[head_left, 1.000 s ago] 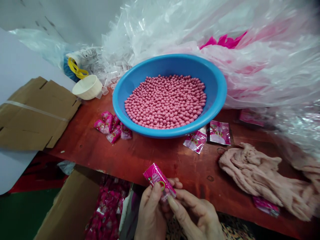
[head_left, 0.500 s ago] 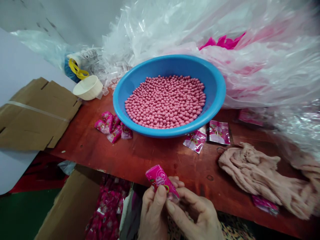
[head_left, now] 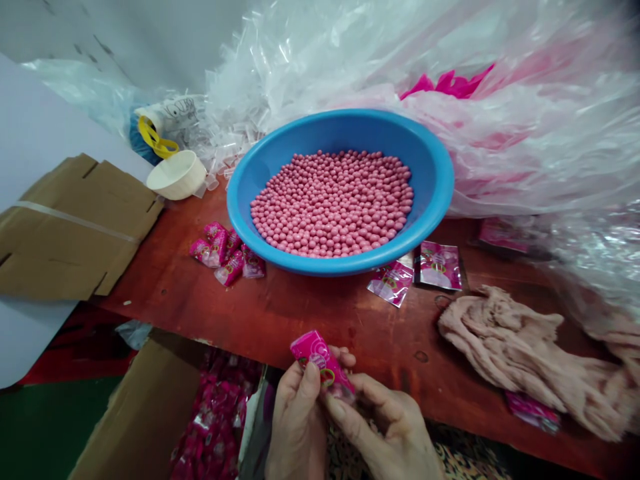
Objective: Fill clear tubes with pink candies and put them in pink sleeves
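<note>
Red-brown tabletop (head_left: 280, 313), scuffed and stained, stretches across the scene, with clear plastic sheeting (head_left: 310, 53) heaped along its far side. At its near edge, two bare hands meet on one small bright pink packet (head_left: 325, 365). The left-hand grip (head_left: 299, 423) holds it pinched, thumb pressed over its face; the right-hand grip (head_left: 387, 433) is narrow, thumb and fingers closed about its lower end. The packet tilts, its other end pointing up and to the left.

Straight beyond the grips sits a wide blue basin (head_left: 330, 265), partly filled with small round pink balls (head_left: 335, 207). Beyond and left of the grips, a cluster of plump packets (head_left: 217, 247) lies beside the basin; farther out are a cream bowl (head_left: 175, 177) and flattened brown cardboard (head_left: 75, 230). Below and left of the grips, an open carton (head_left: 135, 413) holds many shiny packets (head_left: 213, 413). Beyond and right, two flat packets (head_left: 439, 265) lie by the basin; nearer on the right, a crumpled beige cloth (head_left: 520, 347) partly covers another pink wrapper (head_left: 533, 410).
</note>
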The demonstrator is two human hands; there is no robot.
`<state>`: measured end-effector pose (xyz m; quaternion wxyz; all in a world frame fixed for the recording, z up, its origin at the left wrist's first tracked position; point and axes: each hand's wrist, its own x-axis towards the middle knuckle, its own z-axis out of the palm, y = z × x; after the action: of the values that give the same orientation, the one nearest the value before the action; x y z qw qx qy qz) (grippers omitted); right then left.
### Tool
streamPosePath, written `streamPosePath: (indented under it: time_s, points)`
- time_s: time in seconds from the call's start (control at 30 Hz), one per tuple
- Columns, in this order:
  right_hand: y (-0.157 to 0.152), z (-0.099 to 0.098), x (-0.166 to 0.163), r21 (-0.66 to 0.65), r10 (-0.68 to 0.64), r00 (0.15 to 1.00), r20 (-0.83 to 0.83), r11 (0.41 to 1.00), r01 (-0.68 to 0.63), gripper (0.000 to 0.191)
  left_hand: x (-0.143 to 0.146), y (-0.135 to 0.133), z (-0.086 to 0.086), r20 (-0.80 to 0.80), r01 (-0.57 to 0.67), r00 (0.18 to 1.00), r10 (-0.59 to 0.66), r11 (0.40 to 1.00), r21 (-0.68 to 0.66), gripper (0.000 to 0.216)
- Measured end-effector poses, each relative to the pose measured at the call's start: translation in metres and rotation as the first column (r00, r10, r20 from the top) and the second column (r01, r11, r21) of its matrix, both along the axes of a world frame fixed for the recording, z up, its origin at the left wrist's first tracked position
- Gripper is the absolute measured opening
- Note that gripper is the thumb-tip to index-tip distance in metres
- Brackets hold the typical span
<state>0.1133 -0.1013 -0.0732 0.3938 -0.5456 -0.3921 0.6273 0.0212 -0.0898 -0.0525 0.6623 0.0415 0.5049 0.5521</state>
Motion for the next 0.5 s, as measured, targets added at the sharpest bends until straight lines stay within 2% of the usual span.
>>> streamPosePath:
  time_s: [0.23,0.5]
  points:
    - [-0.0034,-0.0040,0.0012,0.006,0.026,0.999,0.036,1.000,-0.026,0.042,-0.0023,-0.0027,-0.0073,-0.049,0.031,0.998,-0.031,1.000,-0.004,0.024]
    - [-0.0024,0.0012,0.0020,0.004,0.063,0.994,0.085,0.998,-0.063,0.041,0.0028,-0.0008,-0.0015,-0.082,0.026,0.996,-0.026,1.000,-0.010,0.024]
